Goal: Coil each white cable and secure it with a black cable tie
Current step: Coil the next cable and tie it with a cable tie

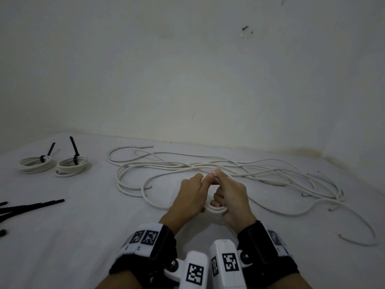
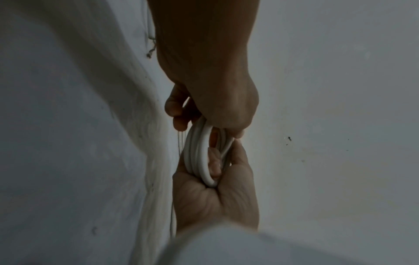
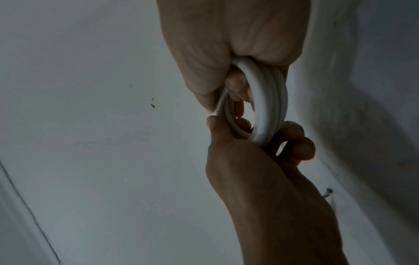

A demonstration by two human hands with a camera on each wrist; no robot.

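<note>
Both hands [image 1: 210, 197] grip one coil [image 2: 200, 157] mid-table.

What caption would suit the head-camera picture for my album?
Both hands hold a small cable coil; two tied coils wait at left, loose cable behind.

Loose cables [image 1: 208, 165] sprawl ahead and right of the hands, two tied coils [image 1: 54, 163] and spare ties [image 1: 31, 206] sit left, leaving bare sheet [image 1: 83, 236] near-left.

Dim, greyish light. In front of me a plain off-white wall [image 1: 187, 69], scuffed, with a dark mark [image 1: 245, 28] upper right. Below it, a white cloth-covered surface [image 1: 83, 226] meets the wall; yellowish staining along the right seam.
</note>
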